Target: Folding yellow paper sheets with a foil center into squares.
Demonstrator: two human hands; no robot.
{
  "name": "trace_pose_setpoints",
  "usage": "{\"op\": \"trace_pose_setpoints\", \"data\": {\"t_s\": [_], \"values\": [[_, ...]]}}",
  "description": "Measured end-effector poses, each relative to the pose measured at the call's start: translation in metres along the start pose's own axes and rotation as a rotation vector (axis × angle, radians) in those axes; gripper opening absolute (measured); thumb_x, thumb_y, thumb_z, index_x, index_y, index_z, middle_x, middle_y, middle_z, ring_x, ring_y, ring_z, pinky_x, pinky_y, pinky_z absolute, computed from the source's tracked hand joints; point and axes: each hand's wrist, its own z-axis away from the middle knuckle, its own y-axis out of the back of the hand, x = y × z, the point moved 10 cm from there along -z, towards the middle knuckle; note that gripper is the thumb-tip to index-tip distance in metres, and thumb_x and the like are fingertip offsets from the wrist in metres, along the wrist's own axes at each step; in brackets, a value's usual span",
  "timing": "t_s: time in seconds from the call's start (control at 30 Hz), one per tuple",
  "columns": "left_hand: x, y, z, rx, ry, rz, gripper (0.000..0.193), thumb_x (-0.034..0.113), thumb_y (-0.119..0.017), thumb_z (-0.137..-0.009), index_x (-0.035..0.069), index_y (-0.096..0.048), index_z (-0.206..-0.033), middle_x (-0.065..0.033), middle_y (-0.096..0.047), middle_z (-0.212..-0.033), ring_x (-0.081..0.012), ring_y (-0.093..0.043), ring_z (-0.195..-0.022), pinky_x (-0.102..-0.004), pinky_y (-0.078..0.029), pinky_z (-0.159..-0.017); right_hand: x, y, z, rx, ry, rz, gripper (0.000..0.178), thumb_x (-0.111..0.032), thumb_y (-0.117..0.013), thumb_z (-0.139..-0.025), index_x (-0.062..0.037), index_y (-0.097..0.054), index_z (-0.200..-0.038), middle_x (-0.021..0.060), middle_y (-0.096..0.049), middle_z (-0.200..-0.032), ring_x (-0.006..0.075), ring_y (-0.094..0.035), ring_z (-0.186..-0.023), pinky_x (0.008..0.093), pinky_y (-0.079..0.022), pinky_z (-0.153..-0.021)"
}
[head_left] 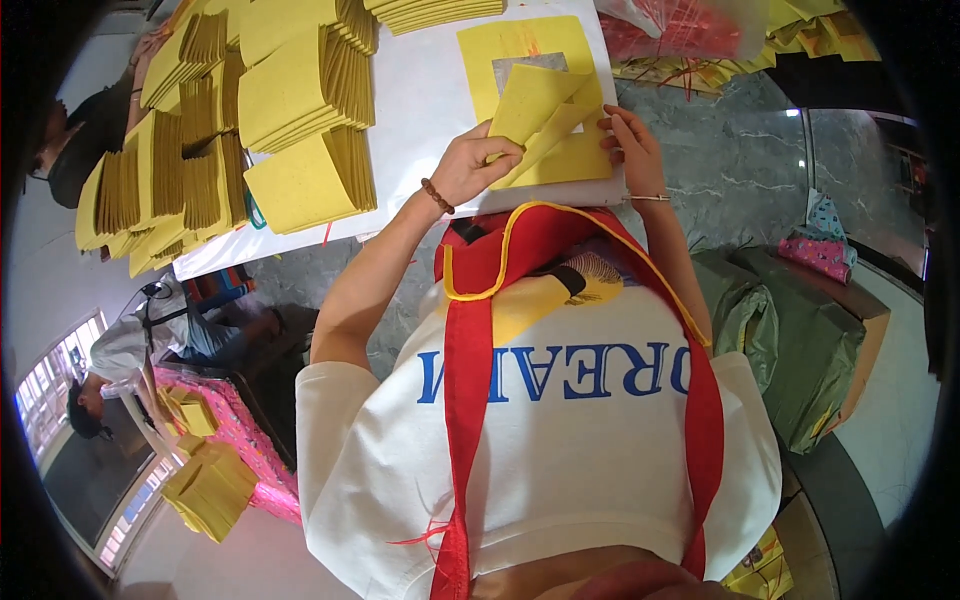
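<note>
On the counter's (pixel 422 105) near right, the left hand (pixel 475 165) pinches folded yellow paper (pixel 536 100), the right hand (pixel 630 140) at its right edge, grip unclear; apparently mid-fold, it calls for careful edge alignment.

A smooth white table top (pixel 420 90) stretches from the left to the top middle of the frame. Fat piles of folded yellow paper (pixel 290 95) crowd its upper left. Flat yellow paper (pixel 500 40) lies by its right edge.
</note>
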Motion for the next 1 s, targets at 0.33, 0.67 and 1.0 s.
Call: {"op": "trace_pose_setpoints", "data": {"t_s": [0.33, 0.67, 1.0], "values": [[0.004, -0.001, 0.0, -0.005, -0.012, 0.003, 0.009, 0.008, -0.062, -0.08, 0.004, -0.064, -0.088, -0.0082, -0.056, -0.092, -0.0175, -0.055, -0.087, -0.0265, -0.043, -0.075, 0.002, -0.001, 0.0, -0.014, 0.002, 0.045, 0.03, -0.025, -0.049, -0.091, -0.0068, -0.056, -0.114, -0.0012, -0.059, -0.094, 0.005, -0.05, -0.073, 0.0182, -0.038, -0.06], [0.005, 0.0, 0.0, 0.032, 0.03, -0.047, 0.008, 0.011, -0.059, -0.078, 0.006, -0.058, -0.084, -0.008, -0.054, -0.086, -0.0191, -0.054, -0.075, -0.0282, -0.043, -0.065, 0.003, -0.001, -0.005, -0.036, 0.061, -0.073, 0.033, -0.018, -0.053, -0.089, -0.0015, -0.051, -0.117, 0.0038, -0.056, -0.098, 0.0071, -0.052, -0.08, 0.0224, -0.044, -0.068], [0.03, -0.002, 0.007, 0.074, -0.208, -0.228, 0.008, 0.01, -0.057, -0.077, 0.008, -0.056, -0.084, -0.0084, -0.051, -0.084, -0.0217, -0.051, -0.073, -0.0298, -0.042, -0.061, -0.038, -0.033, 0.007, -0.092, 0.25, 0.613, 0.074, -0.009, -0.06, -0.075, -0.0165, -0.023, -0.139, 0.0127, -0.062, -0.093, 0.0235, -0.061, -0.077, 0.0336, -0.048, -0.068]]}}
